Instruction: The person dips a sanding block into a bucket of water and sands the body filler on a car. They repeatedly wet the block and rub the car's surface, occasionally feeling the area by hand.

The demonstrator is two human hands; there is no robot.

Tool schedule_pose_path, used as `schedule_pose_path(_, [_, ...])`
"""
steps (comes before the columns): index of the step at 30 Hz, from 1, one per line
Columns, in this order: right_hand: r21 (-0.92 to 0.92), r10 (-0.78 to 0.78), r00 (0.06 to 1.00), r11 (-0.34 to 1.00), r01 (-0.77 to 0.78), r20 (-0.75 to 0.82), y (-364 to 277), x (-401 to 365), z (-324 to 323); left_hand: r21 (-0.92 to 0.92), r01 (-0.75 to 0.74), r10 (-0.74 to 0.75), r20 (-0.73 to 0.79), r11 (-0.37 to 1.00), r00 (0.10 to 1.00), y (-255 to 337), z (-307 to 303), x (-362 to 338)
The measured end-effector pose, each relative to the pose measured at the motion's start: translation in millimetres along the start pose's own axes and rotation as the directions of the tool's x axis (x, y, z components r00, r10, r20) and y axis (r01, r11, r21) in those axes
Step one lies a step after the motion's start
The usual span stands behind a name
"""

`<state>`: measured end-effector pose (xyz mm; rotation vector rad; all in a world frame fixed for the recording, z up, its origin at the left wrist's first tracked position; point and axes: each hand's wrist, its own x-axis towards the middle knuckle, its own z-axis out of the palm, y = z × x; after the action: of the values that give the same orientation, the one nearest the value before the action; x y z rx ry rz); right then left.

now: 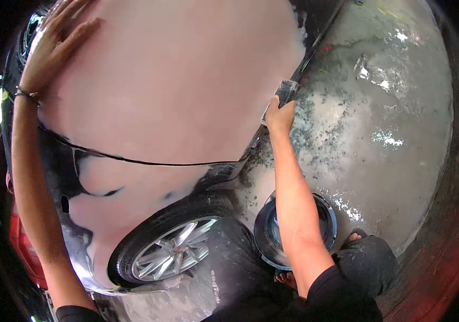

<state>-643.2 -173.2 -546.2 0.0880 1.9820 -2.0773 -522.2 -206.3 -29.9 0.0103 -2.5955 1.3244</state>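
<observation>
My left hand (57,48) lies against the car's upper edge at the top left, fingers stretched out and apart, with a thin band round the wrist. Pinkish filler covers most of the car panel (186,80). At the panel's lower edge on the right, my right hand (280,115) is wrapped round a dark sanding block (285,95), which rests along that edge. Part of the block is hidden under the fingers. A dark gap separates the large panel from the rear panel (111,212), which also carries pinkish filler.
A wheel (173,255) with silver spokes is at the lower middle. Beneath my right forearm stands a round dark bucket (264,231) with a blue rim, close to my knees. The wet grey floor (401,118) spreads to the right. Something red (25,247) shows at the left.
</observation>
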Motion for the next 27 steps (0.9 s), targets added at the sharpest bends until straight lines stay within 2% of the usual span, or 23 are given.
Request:
schedule_pose_path(1, [0.060, 0.048, 0.998, 0.997, -0.050, 0.034, -4, 1, -2, 0.002, 0.009, -0.009, 0.005, 1.000, 1.000, 4, -2, -2])
schedule_pose_path(3, [0.082, -0.159, 0.987, 0.984, 0.159, -0.002, -9, -48, 12, 0.005, 0.023, -0.023, 0.012, 1.000, 1.000, 7, -8, -2])
schedule_pose_path(5, [0.187, -0.268, 0.961, 0.950, 0.252, 0.067, -47, -138, 0, 0.012, -0.016, 0.016, 0.001, 1.000, 1.000, 0, -3, -3])
schedule_pose_path(7, [0.196, -0.334, 0.930, 0.933, 0.303, 0.152, -45, -171, 3, 0.049, -0.236, 0.241, -0.148, 0.970, 0.959, -47, 27, -1])
schedule_pose_path(8, [0.183, -0.296, 0.941, 0.946, 0.266, 0.163, -47, -160, -1, -0.009, -0.205, 0.202, -0.134, 0.979, 0.970, -41, 24, 1])
schedule_pose_path(9, [0.057, -0.402, 0.914, 0.915, 0.400, 0.043, -39, -137, 5, -0.008, -0.202, 0.199, -0.136, 0.979, 0.971, -41, 23, 4])
schedule_pose_path(12, [0.162, -0.259, 0.965, 0.951, 0.264, -0.047, -27, 10, 14, -0.008, -0.166, 0.164, -0.118, 0.986, 0.979, -39, 24, -3])
schedule_pose_path(13, [0.077, -0.109, 0.993, 0.991, 0.105, 0.048, -35, 50, 1, -0.005, -0.160, 0.158, -0.115, 0.987, 0.981, -38, 24, -3])
schedule_pose_path(15, [-0.108, -0.061, 0.998, 0.992, 0.061, -0.001, -36, 82, -5, -0.001, -0.160, 0.159, -0.115, 0.987, 0.981, -40, 23, -1])
schedule_pose_path(16, [-0.182, -0.105, 0.994, 0.978, 0.104, 0.008, -34, 72, -5, -0.003, -0.154, 0.153, -0.110, 0.988, 0.982, -43, 24, -3])
schedule_pose_path(17, [-0.047, -0.187, 0.980, 0.981, 0.190, 0.064, -24, 46, -3, -0.004, -0.148, 0.147, -0.108, 0.989, 0.983, -46, 25, -5])
schedule_pose_path(18, [-0.075, -0.325, 0.946, 0.943, 0.325, 0.004, -1, 7, 10, -0.014, -0.146, 0.144, -0.115, 0.989, 0.983, -47, 26, -7])
schedule_pose_path(19, [-0.050, -0.354, 0.933, 0.933, 0.357, 0.063, 7, -41, 7, -0.023, -0.149, 0.145, -0.119, 0.989, 0.982, -47, 27, -7])
schedule_pose_path(20, [-0.003, -0.422, 0.906, 0.907, 0.422, 0.024, 19, -92, 7, -0.033, -0.156, 0.151, -0.123, 0.987, 0.981, -46, 28, -4])
schedule_pose_path(22, [-0.059, -0.319, 0.920, 0.939, 0.340, 0.228, 52, -143, 5, -0.190, -0.057, 0.052, -0.029, 0.980, 0.998, -17, 8, 2])
schedule_pose_path(23, [-0.045, -0.347, 0.925, 0.933, 0.357, 0.155, 47, -132, 5, -0.261, 0.000, 0.006, 0.023, 0.965, 1.000, -8, 0, 4])
schedule_pose_path(25, [-0.020, -0.394, 0.919, 0.919, 0.394, 0.010, 28, -81, 7, -0.284, -0.036, 0.032, -0.016, 0.958, 0.999, -17, 7, 6])
schedule_pose_path(27, [0.045, -0.291, 0.955, 0.955, 0.293, -0.056, 19, 13, 15, -0.270, -0.053, 0.042, -0.046, 0.961, 0.998, -13, 10, 1])
